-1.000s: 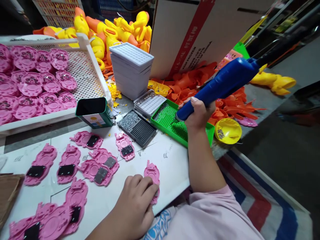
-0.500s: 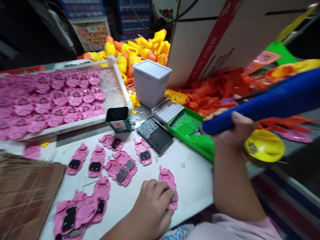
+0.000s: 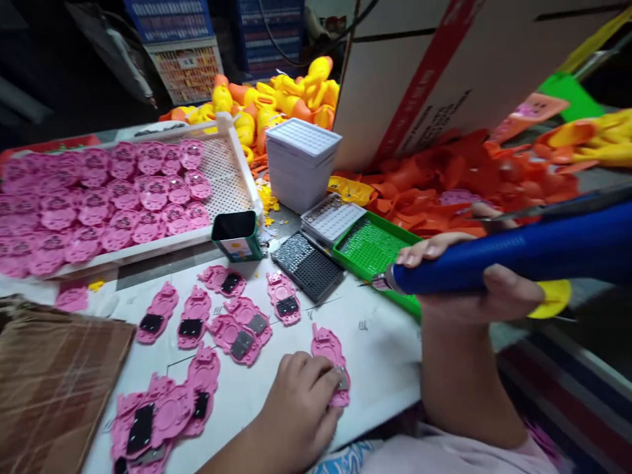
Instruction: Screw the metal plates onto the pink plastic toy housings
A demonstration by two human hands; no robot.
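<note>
My right hand (image 3: 513, 299) is wrapped around a blue electric screwdriver (image 3: 573, 243), held nearly level. Its metal tip (image 3: 384, 282) points left, over the near edge of the green screw tray (image 3: 375, 286). On the white work surface, my left hand (image 3: 301, 398) has its fingers closed over the lower end of a pink plastic part (image 3: 326, 341), by a grey plate on it. Several similar pink parts lie to the left, some with black plates, such as this one (image 3: 284, 296). A black perforated tray (image 3: 320, 280), partly filled with small metal pieces, sits beside the green one.
A white crate (image 3: 232, 178) holds rows of pink parts. Nearby stand a dark green cup (image 3: 237, 237) and stacked white trays (image 3: 302, 168). Orange pieces (image 3: 419, 194) heap against a large carton (image 3: 395, 85). Brown cardboard (image 3: 54, 382) lies at left.
The screwdriver has moved back from inside the green tray, its tip now nearer to me. My left hand stays on the pink part. The view has shifted slightly.
</note>
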